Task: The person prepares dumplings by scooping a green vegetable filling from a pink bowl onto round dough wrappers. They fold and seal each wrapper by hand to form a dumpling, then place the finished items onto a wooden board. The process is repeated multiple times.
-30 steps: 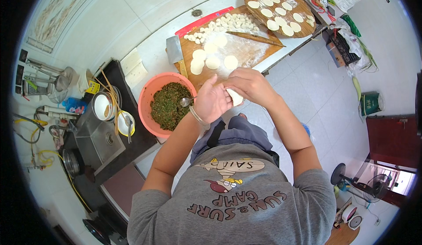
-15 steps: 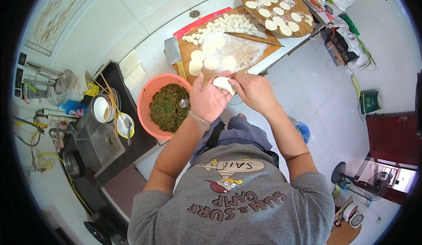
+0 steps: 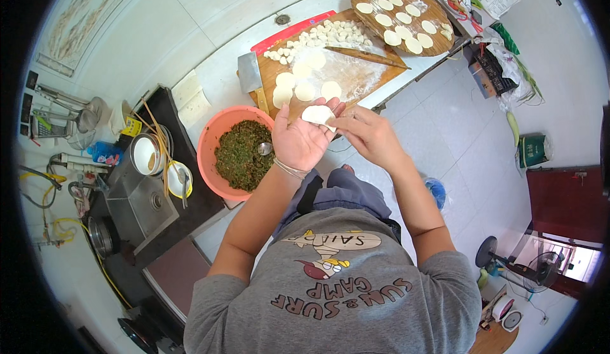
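Observation:
A pale half-moon dumpling [image 3: 317,116] rests on the fingers of my upturned left hand [image 3: 297,144]. The thumb of that hand points away from the dumpling. From the right, my right hand [image 3: 370,137] pinches the dumpling's near right edge between thumb and fingers. Left of my hands stands a pink bowl [image 3: 208,133] of chopped green filling [image 3: 238,162], with a metal spoon [image 3: 265,148] in it. Just beyond the hands, flat dough rounds [image 3: 305,92] lie on a floured wooden board [image 3: 375,73]. Whatever filling the dumpling holds is hidden.
The board also carries small dough pieces [image 3: 327,34], a rolling pin [image 3: 365,56] and a cleaver [image 3: 249,74]. Farther right, a round wooden board [image 3: 433,6] holds many dough rounds. A sink [image 3: 140,205] with bowls and chopsticks beside it is at the left.
The dumpling has turned in my left hand and now shows its broad side. My right hand has shifted slightly, its fingers now at the dumpling's near right edge.

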`<state>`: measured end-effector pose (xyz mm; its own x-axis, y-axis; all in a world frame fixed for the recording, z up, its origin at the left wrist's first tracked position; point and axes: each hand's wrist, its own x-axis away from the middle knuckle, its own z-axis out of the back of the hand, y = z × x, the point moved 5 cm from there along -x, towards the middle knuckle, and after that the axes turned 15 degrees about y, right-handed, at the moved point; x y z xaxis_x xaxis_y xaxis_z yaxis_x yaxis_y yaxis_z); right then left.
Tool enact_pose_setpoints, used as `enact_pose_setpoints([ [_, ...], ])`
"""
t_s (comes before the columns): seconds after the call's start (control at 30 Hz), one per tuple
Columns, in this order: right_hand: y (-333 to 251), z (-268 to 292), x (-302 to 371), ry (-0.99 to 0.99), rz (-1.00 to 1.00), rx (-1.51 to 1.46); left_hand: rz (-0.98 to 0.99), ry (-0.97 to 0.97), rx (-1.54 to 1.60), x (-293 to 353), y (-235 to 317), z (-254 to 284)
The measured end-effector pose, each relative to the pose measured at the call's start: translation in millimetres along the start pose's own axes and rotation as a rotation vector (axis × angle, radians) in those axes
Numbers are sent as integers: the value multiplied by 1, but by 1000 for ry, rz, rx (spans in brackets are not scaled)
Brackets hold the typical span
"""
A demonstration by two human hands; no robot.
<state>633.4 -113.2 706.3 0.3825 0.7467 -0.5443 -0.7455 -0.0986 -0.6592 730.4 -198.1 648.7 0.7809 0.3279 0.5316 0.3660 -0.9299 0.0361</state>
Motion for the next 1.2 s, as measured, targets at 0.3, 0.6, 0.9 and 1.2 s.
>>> enact_pose_setpoints([
  [0.3, 6, -13, 12, 158, -254, -54, -49, 60, -62, -2, -4, 3],
  [0.6, 4, -12, 12, 157, -329, 24, -125, 24, -66, 1, 0, 10],
  [0.9, 7, -6, 0, 43, -60, -67, -59, 13, -70, 7, 4, 5],
  [1.2, 10, -19, 10, 123, -354, -55, -182, -34, -251, 6, -7, 7],
])
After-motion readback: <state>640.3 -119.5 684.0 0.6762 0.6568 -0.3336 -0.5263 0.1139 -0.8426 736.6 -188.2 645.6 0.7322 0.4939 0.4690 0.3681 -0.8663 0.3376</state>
